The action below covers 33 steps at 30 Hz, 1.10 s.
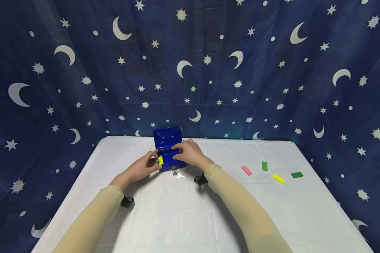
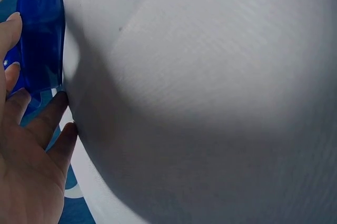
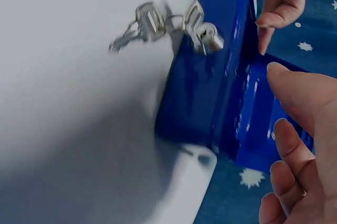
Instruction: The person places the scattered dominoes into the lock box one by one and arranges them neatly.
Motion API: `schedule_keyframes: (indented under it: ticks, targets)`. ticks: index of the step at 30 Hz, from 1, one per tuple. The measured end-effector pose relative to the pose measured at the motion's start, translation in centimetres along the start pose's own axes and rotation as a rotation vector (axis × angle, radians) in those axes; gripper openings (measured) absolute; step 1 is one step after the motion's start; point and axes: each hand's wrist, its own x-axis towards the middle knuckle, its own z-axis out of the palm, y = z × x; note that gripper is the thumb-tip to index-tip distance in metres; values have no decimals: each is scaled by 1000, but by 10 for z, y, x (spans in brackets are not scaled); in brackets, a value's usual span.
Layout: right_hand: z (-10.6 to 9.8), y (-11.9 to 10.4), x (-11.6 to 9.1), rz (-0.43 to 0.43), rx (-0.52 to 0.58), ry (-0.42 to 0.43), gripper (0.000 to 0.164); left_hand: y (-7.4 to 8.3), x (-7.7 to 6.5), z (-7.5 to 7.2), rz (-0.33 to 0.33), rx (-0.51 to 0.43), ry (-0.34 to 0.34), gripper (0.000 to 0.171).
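A small blue metal cash box point(image 1: 169, 162) stands near the table's far edge, its lid point(image 1: 167, 137) raised at the back. My left hand point(image 1: 143, 165) holds the box's left end, thumb at the front corner and fingers toward the back. Inside that end shows a yellow tile point(image 1: 160, 160). Over the right half of the box is my right hand point(image 1: 191, 154). Its thumb and fingers stand apart in the right wrist view, with nothing visible between them. A lock point(image 3: 208, 39) on the front carries a pair of keys point(image 3: 150, 22).
To the right on the white table point(image 1: 177, 218) lie a pink tile point(image 1: 246, 170), a green tile point(image 1: 264, 166), a yellow tile point(image 1: 278, 179) and another green tile point(image 1: 297, 174). A dark blue star-and-moon curtain point(image 1: 209, 88) hangs behind and beside the table.
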Motion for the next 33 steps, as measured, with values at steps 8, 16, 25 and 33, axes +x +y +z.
schedule_keyframes:
  ticks: [8, 16, 25, 33]
  targets:
    - [-24, 18, -18, 14, 59, 35, 45, -1, 0, 1, 19, -7, 15, 49]
    - [-37, 41, -38, -41, 37, 70, 45, 0, -1, 1, 35, -7, 21, 48]
    - [-54, 73, -69, 0, 74, 72, 47, 1, -3, 2, 27, -7, 20, 49]
    - [-65, 94, -92, 38, 92, 93, 48, 1, -3, 0, 31, 6, 11, 48]
